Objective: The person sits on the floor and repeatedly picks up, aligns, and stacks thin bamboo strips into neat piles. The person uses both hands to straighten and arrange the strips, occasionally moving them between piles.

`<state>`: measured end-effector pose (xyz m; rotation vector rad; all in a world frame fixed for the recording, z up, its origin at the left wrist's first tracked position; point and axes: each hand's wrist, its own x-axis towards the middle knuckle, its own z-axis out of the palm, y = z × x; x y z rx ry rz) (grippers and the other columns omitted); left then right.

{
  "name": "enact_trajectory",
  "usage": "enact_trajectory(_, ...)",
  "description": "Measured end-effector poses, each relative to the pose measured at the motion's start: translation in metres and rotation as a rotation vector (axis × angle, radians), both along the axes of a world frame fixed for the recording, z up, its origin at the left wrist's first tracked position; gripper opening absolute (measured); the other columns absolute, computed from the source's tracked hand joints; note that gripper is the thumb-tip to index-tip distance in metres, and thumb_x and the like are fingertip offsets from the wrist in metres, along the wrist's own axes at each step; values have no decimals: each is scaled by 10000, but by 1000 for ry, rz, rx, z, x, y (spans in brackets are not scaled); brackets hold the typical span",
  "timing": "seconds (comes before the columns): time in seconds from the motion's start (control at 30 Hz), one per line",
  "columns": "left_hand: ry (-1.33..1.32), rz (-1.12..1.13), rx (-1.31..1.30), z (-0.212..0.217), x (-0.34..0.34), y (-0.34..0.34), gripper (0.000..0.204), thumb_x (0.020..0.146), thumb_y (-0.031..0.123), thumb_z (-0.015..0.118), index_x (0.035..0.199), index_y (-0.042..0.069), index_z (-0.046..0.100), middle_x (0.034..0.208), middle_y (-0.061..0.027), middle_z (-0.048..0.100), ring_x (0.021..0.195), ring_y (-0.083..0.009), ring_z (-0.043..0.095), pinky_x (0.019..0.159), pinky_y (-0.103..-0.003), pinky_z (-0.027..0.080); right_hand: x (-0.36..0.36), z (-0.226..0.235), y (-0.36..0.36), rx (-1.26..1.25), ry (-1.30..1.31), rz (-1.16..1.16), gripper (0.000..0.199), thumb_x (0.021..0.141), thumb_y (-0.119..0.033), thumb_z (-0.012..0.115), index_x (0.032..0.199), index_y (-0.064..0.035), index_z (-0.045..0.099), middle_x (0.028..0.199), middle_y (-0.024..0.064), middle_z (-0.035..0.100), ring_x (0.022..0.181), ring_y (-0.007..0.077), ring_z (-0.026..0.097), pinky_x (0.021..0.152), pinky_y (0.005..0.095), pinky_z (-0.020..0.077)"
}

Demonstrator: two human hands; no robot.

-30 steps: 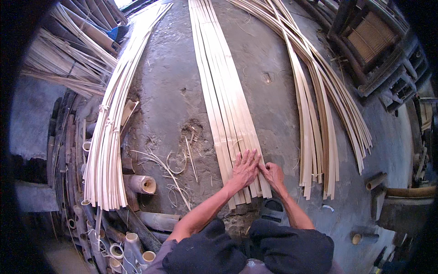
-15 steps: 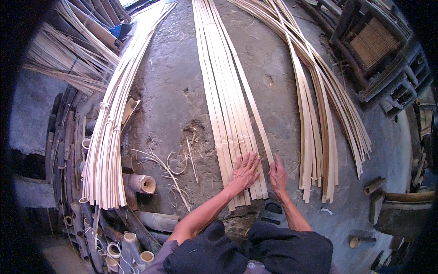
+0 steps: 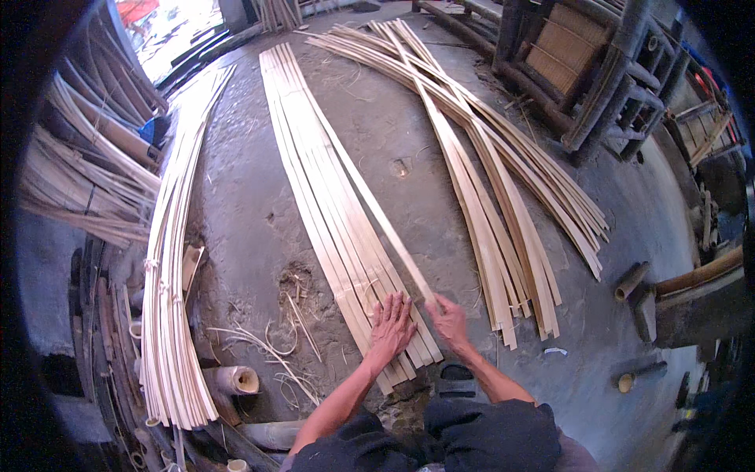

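Several pale bamboo strips [image 3: 314,185] lie side by side on the floor, running away from me. My left hand [image 3: 392,326] rests flat on their near part, fingers spread. Just right of it, my right hand [image 3: 447,321] is closed on the near end of a single bamboo strip [image 3: 383,224]. That strip angles apart from the others near me and meets the row farther off. Its very end is hidden in my fingers.
To the right lie crossed bundles of bamboo strips [image 3: 487,228]; on the left is a tied bundle [image 3: 169,315]. Thin shavings [image 3: 271,346] and a cut bamboo tube [image 3: 237,381] lie near my left arm. A bamboo chair [image 3: 578,79] stands at the far right.
My view has tilted up and turned, showing the strips' far ends and a bright doorway. My left hand stays flat on the strips; my right hand still grips the single strip's end.
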<state>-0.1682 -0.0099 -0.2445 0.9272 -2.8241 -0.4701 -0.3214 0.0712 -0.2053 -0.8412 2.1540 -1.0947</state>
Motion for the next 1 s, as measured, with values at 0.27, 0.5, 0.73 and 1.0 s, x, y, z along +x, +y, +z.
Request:
enact_trajectory(0.27, -48, -6, 4, 0, 5, -2, 712, 922, 460, 500, 1509, 141, 255, 1589, -85, 158, 1476, -265, 85, 1180, -472, 32, -63, 102, 13, -438, 217, -290, 449, 939, -265, 619, 1297, -2, 553, 1143, 144, 676, 977, 157, 641, 850, 288, 490)
enact_trajectory(0.5, -54, 14, -41, -11, 9, -3, 739, 898, 474, 530, 1505, 143, 267, 1585, -92, 170, 1471, -273, 115, 1179, -476, 48, -117, 110, 38, -117, 230, -200, 485, 942, -289, 617, 1281, 48, 539, 1228, 167, 622, 1127, 174, 591, 946, 287, 455)
enact_trajectory(0.73, 53, 11, 101, 3, 10, -10, 700, 895, 408, 563, 1480, 114, 315, 1549, -108, 271, 1445, -274, 218, 1172, -460, 118, -178, 77, 75, 69, 479, -312, 469, 911, -459, 583, 1243, -130, 620, 726, 205, 624, 677, 246, 656, 660, 369, 486)
enact_trajectory(1.0, 49, 48, -94, 3, 28, -27, 660, 870, 363, 597, 1435, 90, 393, 1532, -109, 306, 1436, -246, 244, 1182, -439, 108, -204, 39, 109, 213, 719, -174, 465, 919, -372, 595, 1224, -22, 616, 838, 171, 648, 733, 279, 621, 676, 382, 485)
